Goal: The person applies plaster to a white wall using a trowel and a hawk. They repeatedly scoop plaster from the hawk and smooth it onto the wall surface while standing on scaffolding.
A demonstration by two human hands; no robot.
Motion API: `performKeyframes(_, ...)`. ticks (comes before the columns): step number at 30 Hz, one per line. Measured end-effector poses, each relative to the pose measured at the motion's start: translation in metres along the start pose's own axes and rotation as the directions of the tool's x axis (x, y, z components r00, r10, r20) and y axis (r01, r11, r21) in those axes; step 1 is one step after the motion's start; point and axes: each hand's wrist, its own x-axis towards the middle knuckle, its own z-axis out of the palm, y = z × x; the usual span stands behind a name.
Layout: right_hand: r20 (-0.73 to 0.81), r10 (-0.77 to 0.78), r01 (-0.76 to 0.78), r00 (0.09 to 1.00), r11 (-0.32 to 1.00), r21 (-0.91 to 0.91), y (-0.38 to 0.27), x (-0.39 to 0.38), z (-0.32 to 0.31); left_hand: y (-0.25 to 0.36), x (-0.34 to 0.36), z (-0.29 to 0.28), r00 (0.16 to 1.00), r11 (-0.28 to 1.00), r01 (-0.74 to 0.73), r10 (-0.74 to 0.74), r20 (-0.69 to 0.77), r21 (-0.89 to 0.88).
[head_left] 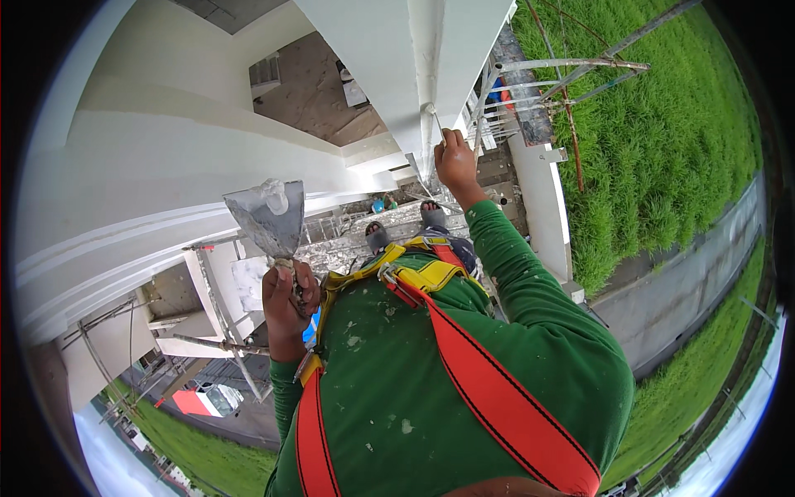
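There is one view only, from the person's head, a wide fisheye tipped steeply down along the green-shirted chest (431, 389). The body is very near; the scaffold (348, 240) lies farther down, and the grass (662, 149) far below, bending at the rim.

Scaffold plank (348, 240), sandalled feet (377, 238) on it

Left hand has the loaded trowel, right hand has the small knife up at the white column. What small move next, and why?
Probably bring the right hand back to the trowel to load the putty knife: its tip rests at the column, while the left hand holds filler ready.
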Motion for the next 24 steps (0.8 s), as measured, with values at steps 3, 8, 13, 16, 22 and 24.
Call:
performKeyframes(3,0.045,0.024,-0.023,0.999,1.0,-0.019,0.02,-0.008,0.018,-0.001,-0.001,0.0,1.0,1.0,0.008,-0.008,-0.008,0.003)
performKeyframes(8,0.097,0.045,-0.043,0.994,0.999,-0.018,0.03,-0.024,0.025,-0.002,-0.002,-0.003,1.0,1.0,0.023,-0.023,0.01,0.008)
performKeyframes(13,-0.055,-0.116,0.123,0.992,0.98,0.158,-0.028,-0.037,-0.04,0.005,0.015,-0.017,0.977,0.986,0.142,-0.126,0.174,-0.083)
performKeyframes(16,-0.153,-0.302,0.335,0.941,0.896,0.293,-0.087,-0.029,-0.097,0.01,0.036,-0.028,0.914,0.953,0.293,-0.303,0.271,0.078)
performKeyframes(22,-0.233,-0.8,0.833,0.553,0.536,0.135,-0.155,0.012,-0.167,0.01,0.079,-0.023,0.755,0.896,0.383,-0.443,0.483,0.223)
performKeyframes(24,-0.216,-0.861,0.887,0.461,0.455,0.079,-0.147,0.02,-0.171,0.012,0.084,-0.022,0.701,0.908,0.385,-0.404,0.588,0.164)
